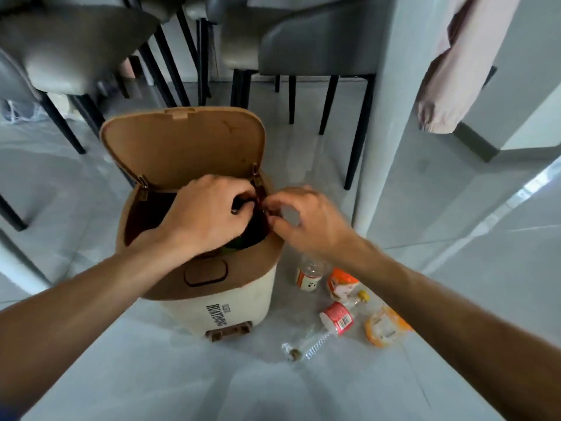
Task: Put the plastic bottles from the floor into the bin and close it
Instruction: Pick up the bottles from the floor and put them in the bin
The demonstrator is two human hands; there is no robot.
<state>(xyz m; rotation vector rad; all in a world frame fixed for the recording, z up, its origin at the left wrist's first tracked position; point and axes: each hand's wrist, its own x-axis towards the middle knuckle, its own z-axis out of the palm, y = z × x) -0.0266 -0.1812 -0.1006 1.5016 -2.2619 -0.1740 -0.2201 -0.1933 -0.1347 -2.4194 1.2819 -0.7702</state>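
Observation:
A cream bin (243,302) with a brown top stands on the floor, its brown lid (182,147) tilted up and open. My left hand (206,214) reaches into the opening and is shut on the black liner (255,229) inside. My right hand (306,223) pinches the liner's edge at the bin's right rim; that part is blurred. Several plastic bottles lie on the floor right of the bin: a clear one with a white label (308,276), a crushed orange-labelled one (341,282), a red-labelled one (335,319) and another orange one (384,328).
Grey chairs with black legs (358,132) stand close behind the bin. A white pillar (391,117) rises just right of it, with a pink cloth (455,71) hanging beyond. A brown pedal (227,329) juts from the bin's base. The floor is pale grey tile.

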